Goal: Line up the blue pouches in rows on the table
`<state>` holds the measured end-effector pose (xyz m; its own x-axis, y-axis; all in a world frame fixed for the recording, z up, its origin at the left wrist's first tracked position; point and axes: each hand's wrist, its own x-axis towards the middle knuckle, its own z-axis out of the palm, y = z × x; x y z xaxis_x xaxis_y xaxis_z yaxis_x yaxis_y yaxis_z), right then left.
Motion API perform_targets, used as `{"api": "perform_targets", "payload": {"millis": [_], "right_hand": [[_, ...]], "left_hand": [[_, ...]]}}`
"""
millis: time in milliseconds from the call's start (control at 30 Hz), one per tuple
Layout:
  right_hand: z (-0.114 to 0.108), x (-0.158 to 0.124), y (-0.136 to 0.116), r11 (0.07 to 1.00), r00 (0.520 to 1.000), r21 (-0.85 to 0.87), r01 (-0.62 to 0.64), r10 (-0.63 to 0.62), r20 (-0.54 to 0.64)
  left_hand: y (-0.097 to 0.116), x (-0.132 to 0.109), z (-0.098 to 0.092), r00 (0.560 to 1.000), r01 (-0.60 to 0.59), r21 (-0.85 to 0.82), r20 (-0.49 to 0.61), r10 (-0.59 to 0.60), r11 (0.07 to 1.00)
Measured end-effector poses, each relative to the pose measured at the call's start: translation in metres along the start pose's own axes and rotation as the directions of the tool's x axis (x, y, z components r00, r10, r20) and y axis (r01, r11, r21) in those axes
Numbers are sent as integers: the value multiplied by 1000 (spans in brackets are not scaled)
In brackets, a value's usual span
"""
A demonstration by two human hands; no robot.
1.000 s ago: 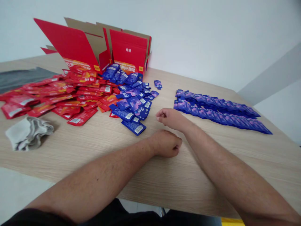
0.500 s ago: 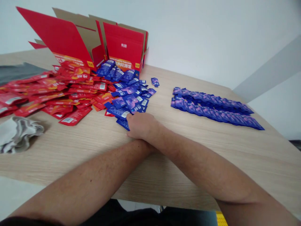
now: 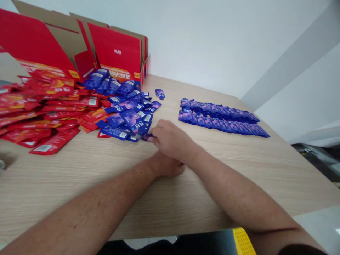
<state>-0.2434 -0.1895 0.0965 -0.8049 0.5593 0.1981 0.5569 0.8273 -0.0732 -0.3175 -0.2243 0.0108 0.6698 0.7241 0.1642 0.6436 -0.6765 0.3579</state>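
Observation:
My right hand (image 3: 171, 139) pinches a small blue sachet (image 3: 148, 137) at the near right edge of a loose pile of blue sachets (image 3: 130, 118). Below it, my left hand (image 3: 168, 165) rests low over the table, crossed under my right wrist. Its fingers look curled, and what they hold, if anything, is hidden. To the right, two overlapping rows of blue-purple sachets (image 3: 223, 124) lie in neat lines. One single blue sachet (image 3: 160, 93) lies apart behind the pile.
A heap of red pouches (image 3: 55, 109) spreads across the left of the wooden table (image 3: 111, 198). Open red cardboard boxes (image 3: 117, 53) stand behind it against the white wall. Something yellow with holes (image 3: 243, 241) shows below the front edge.
The view has turned right, so the piles sit further left. My right hand has drawn back from the pile with a sachet, and my left hand now shows beneath it.

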Motion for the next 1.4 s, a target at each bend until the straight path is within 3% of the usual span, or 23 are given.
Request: {"api": "perform_targets", "payload": {"millis": [67,133,200,267,333,367,433,667,1033,1233,1400], "right_hand": [[-5,-14,30,978,979,80,-191,196,-58],[-8,-29,69,894,903,205,-398,421,-86],[-6,-41,111,713,768,438,-548,636,-74],[-2,-49,154,454,588,676,-581,808,-38],[2,-54,190,276,426,752,-599,905,7],[3,-55,205,228,369,749,-623,929,23],[7,-56,228,189,309,711,-677,950,41],[26,-55,260,185,290,561,-807,951,104],[33,-42,262,209,287,457,-864,952,108],[30,-48,260,366,364,177,-913,930,-46],[24,-63,251,444,422,176,-878,894,-152]], "left_hand": [[0,0,-5,998,2,-11,71,-1,1000],[-1,1,-10,994,-4,-28,107,7,1000],[-1,3,-12,996,-15,-41,90,19,999],[-1,4,-13,996,-17,-52,84,22,999],[0,4,-13,996,-12,-58,87,17,998],[0,4,-13,996,-9,-61,91,14,998],[0,4,-14,995,-1,-66,101,8,998],[1,4,-18,993,23,-92,121,-12,996],[1,3,-19,992,33,-97,127,-21,995],[1,3,-19,992,34,-116,124,-20,993],[1,4,-18,992,25,-109,123,-12,994]]}}
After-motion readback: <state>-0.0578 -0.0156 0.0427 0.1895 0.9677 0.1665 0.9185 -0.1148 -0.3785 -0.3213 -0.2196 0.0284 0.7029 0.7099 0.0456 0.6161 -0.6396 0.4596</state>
